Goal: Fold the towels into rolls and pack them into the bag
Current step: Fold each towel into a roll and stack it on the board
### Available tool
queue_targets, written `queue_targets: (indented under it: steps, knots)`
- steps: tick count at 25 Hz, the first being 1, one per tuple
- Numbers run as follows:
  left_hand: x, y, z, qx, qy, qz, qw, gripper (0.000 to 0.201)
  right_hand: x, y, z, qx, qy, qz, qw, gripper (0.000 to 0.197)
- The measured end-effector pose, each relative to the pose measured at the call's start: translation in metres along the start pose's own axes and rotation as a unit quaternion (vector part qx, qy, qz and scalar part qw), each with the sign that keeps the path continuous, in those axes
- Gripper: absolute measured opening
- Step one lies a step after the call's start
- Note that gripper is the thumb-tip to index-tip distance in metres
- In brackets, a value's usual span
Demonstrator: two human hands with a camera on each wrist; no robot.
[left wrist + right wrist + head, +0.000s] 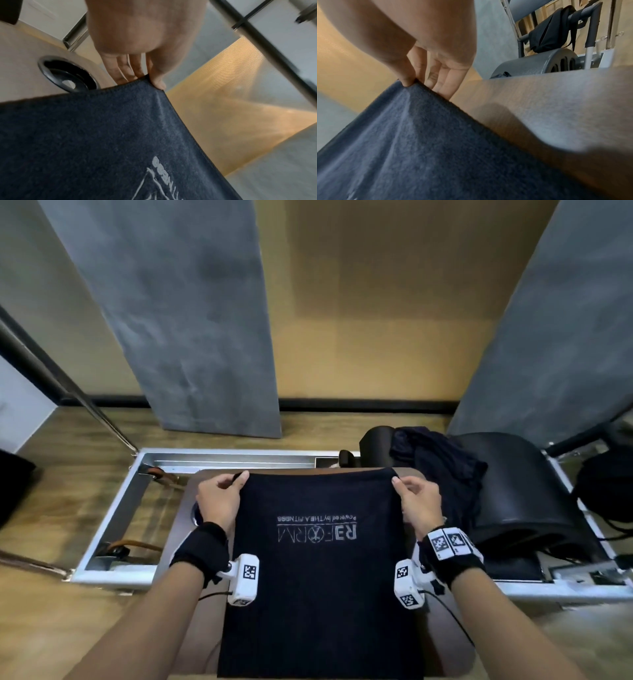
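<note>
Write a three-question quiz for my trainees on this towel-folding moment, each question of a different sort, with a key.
1. True or false: the dark towel is already rolled up.
2. Multiple choice: where does each hand hold the towel? A) the two far corners, B) the near edge, C) the middle by the print.
3. Fill in: the heap of dark cloth lies to the person's ____ of the spread towel.

Key
1. False. It is spread flat, print facing up, on the brown padded surface.
2. A. The left hand and the right hand each pinch a far corner.
3. Right, at the far end.
</note>
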State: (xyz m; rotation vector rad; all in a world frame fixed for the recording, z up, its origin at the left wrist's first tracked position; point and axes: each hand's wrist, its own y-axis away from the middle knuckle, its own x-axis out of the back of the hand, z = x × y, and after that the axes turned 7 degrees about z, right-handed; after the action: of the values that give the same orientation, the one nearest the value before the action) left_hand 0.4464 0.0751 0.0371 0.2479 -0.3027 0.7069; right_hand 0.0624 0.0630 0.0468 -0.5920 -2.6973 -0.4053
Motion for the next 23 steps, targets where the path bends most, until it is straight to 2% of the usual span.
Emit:
queue_targets:
  steps: [5, 7, 9, 10, 12, 13, 15, 16, 19, 23]
  knots:
    - [-0.033, -0.026, -0.004, 0.024, -0.102, 0.003, 0.994, 0.028, -0.022, -0.033, 0.005, 0.006, 0.145, 0.010, 0.989, 0.020]
    - [-0.041, -0.021, -0.007, 0.039, -0.085, -0.013, 0.996, 0.024, -0.028, -0.031, 0.005, -0.006, 0.142, -0.009, 0.990, 0.016]
    - [-0.042, -0.007, -0.011, 0.056, -0.047, -0.031, 0.997, 0.029, -0.030, -0.020, 0.005, -0.036, 0.078, -0.017, 0.996, 0.013]
    - [-0.038, 0.002, -0.013, 0.035, -0.053, -0.033, 0.997, 0.036, -0.028, -0.012, 0.006, -0.042, 0.043, -0.013, 0.998, 0.019]
    - [-0.022, 0.024, -0.019, -0.078, -0.106, -0.038, 0.991, 0.038, -0.019, 0.011, 0.013, -0.018, 0.016, -0.004, 1.000, 0.023]
    - [-0.012, 0.039, -0.024, -0.141, -0.115, -0.048, 0.982, 0.032, -0.013, 0.027, 0.019, 0.005, 0.022, -0.009, 1.000, 0.019]
    - [0.008, 0.069, -0.036, -0.214, -0.136, -0.084, 0.964, 0.008, -0.002, 0.063, 0.034, 0.032, 0.051, -0.056, 0.997, 0.013]
    - [0.021, 0.085, -0.044, -0.227, -0.157, -0.113, 0.955, 0.005, 0.004, 0.085, 0.044, 0.037, 0.072, -0.089, 0.993, 0.014]
    - [0.058, 0.123, -0.073, -0.222, -0.220, -0.188, 0.931, 0.022, 0.025, 0.143, 0.074, 0.060, 0.153, -0.151, 0.975, 0.018]
    - [0.097, 0.156, -0.097, -0.207, -0.283, -0.236, 0.906, 0.025, 0.051, 0.188, 0.110, 0.073, 0.253, -0.109, 0.959, 0.022]
